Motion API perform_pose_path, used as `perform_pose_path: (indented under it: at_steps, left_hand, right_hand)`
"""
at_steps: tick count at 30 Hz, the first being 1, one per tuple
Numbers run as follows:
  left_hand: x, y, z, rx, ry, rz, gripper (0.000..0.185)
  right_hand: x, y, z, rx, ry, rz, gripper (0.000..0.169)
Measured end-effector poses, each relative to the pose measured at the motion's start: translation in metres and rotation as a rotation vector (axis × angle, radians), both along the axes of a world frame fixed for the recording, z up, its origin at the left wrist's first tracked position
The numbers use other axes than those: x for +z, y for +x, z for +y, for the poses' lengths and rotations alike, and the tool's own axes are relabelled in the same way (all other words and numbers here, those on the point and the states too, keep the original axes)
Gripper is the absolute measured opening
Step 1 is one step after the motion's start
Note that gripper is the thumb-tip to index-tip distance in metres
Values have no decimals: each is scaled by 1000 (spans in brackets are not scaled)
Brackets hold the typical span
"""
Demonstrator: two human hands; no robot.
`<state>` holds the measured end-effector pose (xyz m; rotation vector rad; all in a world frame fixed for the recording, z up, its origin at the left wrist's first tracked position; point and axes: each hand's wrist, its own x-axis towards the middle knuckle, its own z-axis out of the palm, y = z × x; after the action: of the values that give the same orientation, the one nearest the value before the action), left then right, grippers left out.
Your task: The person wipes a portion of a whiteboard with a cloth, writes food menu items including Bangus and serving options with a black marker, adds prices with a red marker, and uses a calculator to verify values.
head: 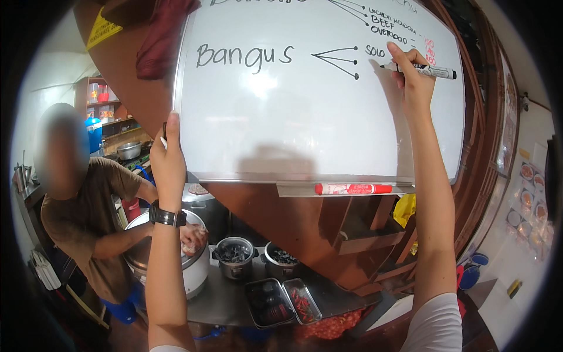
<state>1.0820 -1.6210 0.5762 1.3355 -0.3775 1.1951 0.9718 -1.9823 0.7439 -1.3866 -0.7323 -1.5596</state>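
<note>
A whiteboard [272, 127] with an aluminium frame fills the upper middle, bearing black handwriting, branching lines and red figures. My right hand [415, 77] holds a black-capped whiteboard marker [442, 72]. The marker's tip points left, close to the board just under a short handwritten word; whether it touches I cannot tell. My left hand [169, 152], with a black watch [167, 216] on the wrist, grips the board's left edge, thumb along the frame. Its other fingers are largely hidden. On the ledge [299, 190] below the board lies a red whiteboard marker [353, 189].
At left, a person in a brown shirt [83, 220] works with both hands at a large pot [195, 273]. Two pots of dark pieces [235, 255] [281, 257] stand on the metal counter [220, 299]. A tray of red chilies [302, 303] sits nearer me.
</note>
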Motion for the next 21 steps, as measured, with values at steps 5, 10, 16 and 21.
perform_pose_path:
  at_steps: [5, 10, 16, 21]
  left_hand:
    - [1, -5, 1, -43, -16, 36, 72]
    - [1, -6, -2, -4, -25, 36, 71]
    - [2, -9, -2, -22, -29, 48, 68]
    - [0, -2, 1, -30, -24, 17, 65]
  right_hand:
    - [1, 8, 9, -46, -1, -24, 43]
    - [3, 13, -2, -63, -13, -37, 40]
    - [14, 10, -28, 420, 76, -15, 29]
    - [18, 5, -39, 623, 141, -28, 27]
